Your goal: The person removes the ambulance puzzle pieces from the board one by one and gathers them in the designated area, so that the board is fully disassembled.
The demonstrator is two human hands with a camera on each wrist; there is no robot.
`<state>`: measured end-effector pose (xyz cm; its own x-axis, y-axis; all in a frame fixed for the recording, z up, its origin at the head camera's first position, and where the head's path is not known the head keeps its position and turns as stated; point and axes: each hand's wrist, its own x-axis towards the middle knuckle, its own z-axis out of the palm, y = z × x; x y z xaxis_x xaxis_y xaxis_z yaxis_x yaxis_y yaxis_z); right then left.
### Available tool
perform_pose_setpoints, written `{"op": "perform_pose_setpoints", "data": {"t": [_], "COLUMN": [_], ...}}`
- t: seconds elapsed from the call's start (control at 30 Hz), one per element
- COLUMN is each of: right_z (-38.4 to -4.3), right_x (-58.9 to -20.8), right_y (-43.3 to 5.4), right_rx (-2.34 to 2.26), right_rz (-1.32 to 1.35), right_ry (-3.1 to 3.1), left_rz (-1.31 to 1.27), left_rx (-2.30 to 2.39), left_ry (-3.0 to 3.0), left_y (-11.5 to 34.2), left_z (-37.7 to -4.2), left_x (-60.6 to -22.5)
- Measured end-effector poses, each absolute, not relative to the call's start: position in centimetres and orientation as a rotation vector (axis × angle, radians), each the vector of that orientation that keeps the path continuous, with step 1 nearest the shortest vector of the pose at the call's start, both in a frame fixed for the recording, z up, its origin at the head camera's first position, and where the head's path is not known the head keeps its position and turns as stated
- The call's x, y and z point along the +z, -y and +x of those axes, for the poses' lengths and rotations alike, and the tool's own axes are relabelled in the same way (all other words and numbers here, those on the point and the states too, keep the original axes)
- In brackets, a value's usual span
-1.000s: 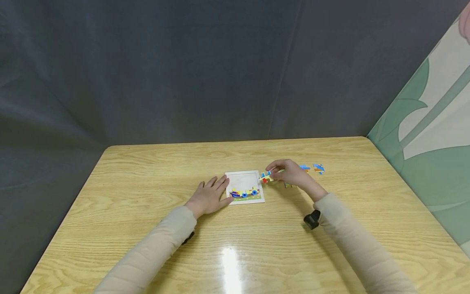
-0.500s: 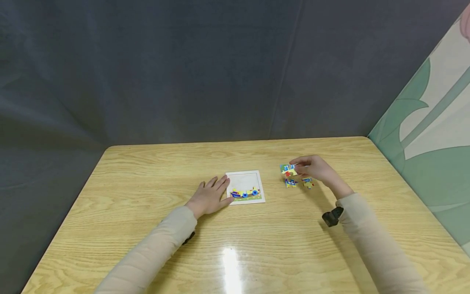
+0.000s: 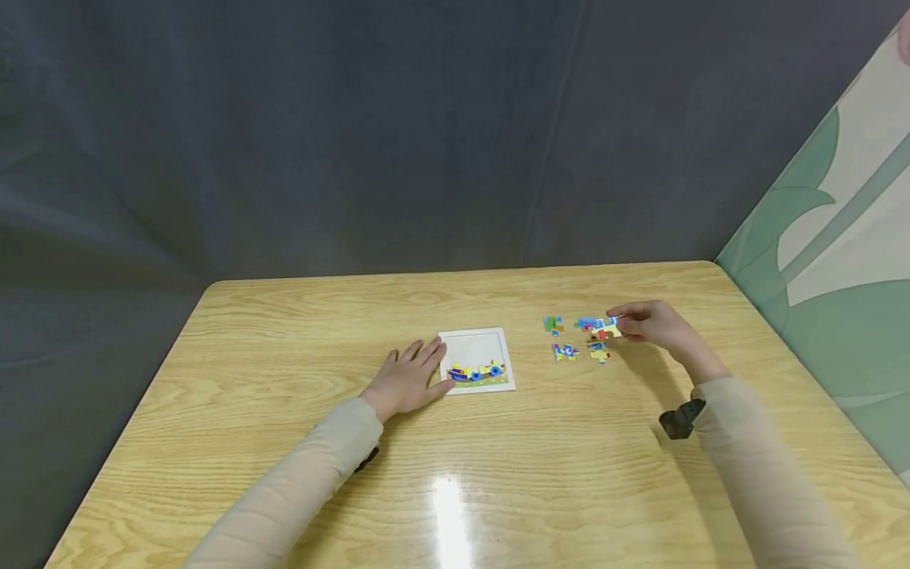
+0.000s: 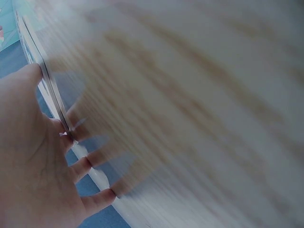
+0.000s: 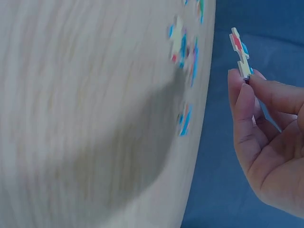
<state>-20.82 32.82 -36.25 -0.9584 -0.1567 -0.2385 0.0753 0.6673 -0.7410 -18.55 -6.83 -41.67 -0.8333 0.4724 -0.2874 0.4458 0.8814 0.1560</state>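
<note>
My right hand [image 3: 657, 325] pinches a jigsaw piece [image 5: 241, 52] between thumb and fingertips, raised above the table at the right. The piece is pale yellow with red and blue patches. Below and left of it lie several loose jigsaw pieces, among them a green one [image 3: 552, 324] and a blue one with yellow [image 3: 565, 352]. My left hand [image 3: 408, 379] rests with spread fingers on the left edge of a white puzzle frame [image 3: 508, 359]. Along the bottom of that frame sits a joined strip of pieces [image 3: 475, 374] showing a vehicle with blue wheels.
A wooden table [image 3: 355, 316] carries everything. Behind its far edge hangs a dark curtain [image 3: 384, 142], and a wall with a leaf pattern [image 3: 853, 316] borders the right side. Light glares on the tabletop near the front.
My right hand has carried the pinched piece rightward from beside the frame, over the loose pieces. More of those pieces now show. The left hand has stayed in place.
</note>
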Motion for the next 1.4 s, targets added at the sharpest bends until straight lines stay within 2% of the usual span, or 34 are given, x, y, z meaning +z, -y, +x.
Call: {"op": "perform_pose_setpoints", "data": {"t": [0.57, 1.4], "right_z": [-20.1, -20.2], "right_x": [-37.8, -38.4], "right_y": [-37.0, -37.3], "right_rx": [-1.143, -1.140], "right_rz": [0.009, 0.037], "right_ry": [-2.550, -2.454], "left_rz": [0.676, 0.667], "left_rx": [0.113, 0.120], "left_ry": [-2.724, -2.724], "left_y": [6.7, 6.8], "left_z": [-18.6, -18.5], "left_x": [-41.4, -41.4]}}
